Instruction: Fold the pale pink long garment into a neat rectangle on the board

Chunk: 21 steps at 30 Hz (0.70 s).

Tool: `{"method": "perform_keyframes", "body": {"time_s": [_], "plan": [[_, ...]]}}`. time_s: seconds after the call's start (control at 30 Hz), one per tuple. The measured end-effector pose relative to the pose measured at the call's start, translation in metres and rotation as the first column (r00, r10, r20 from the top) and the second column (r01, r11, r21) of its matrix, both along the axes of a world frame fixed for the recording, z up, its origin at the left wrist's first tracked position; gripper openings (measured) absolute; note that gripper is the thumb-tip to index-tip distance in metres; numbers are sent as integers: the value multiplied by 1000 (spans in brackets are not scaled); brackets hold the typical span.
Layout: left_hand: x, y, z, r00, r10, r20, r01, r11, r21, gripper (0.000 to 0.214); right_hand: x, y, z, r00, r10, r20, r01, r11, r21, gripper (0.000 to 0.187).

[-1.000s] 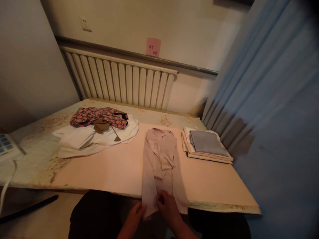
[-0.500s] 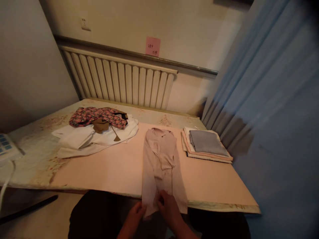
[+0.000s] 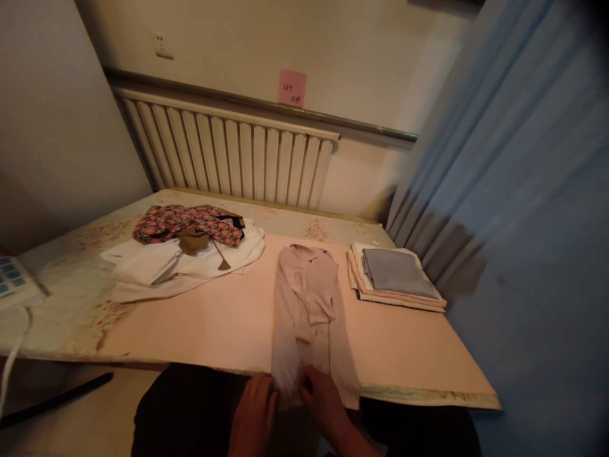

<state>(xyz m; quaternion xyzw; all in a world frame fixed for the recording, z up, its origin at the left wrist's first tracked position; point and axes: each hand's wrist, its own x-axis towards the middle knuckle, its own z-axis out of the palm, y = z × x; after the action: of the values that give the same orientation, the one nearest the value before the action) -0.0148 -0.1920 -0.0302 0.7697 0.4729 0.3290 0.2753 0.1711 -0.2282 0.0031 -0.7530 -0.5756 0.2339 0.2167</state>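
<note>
A pale pink ribbed garment [image 3: 309,311] lies lengthwise on the table [image 3: 219,324], folded narrow, its hem hanging over the near edge. My left hand [image 3: 254,412] pinches the hem's left corner below the table edge. My right hand [image 3: 323,400] grips the hem near its middle, fingers curled into the cloth. Both hands are close together at the front edge.
A heap of unfolded clothes [image 3: 185,251], white with a floral piece on top, lies at the back left. A stack of folded garments [image 3: 394,276] sits at the right. A blue curtain [image 3: 523,222] hangs close on the right, a radiator [image 3: 228,155] behind, a white device [image 3: 14,285] at far left.
My left hand has moved up and inward along the hem, bunching the lower left corner of the garment. My right hand has hardly moved.
</note>
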Motion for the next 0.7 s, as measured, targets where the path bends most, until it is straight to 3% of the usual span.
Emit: {"method": "perform_keyframes", "body": {"time_s": [0.13, 0.3, 0.5, 0.7], "plan": [[11, 15, 8, 998, -54, -39, 62, 964, 258, 24, 0, 1, 6, 1000, -1, -8, 1, 1000, -22, 18], [24, 35, 12, 988, -14, -156, 79, 904, 420, 27, 0, 2, 10, 1000, -5, -19, 5, 999, -38, 16], [34, 50, 15, 975, -29, -222, 125, 893, 433, 25, 1, 2, 4, 1000, -8, -22, 7, 999, -50, 17], [48, 66, 43, 963, -92, -253, 177, 925, 337, 27, 4, 3, -3, 999, 6, -50, -9, 999, -52, 18]]}}
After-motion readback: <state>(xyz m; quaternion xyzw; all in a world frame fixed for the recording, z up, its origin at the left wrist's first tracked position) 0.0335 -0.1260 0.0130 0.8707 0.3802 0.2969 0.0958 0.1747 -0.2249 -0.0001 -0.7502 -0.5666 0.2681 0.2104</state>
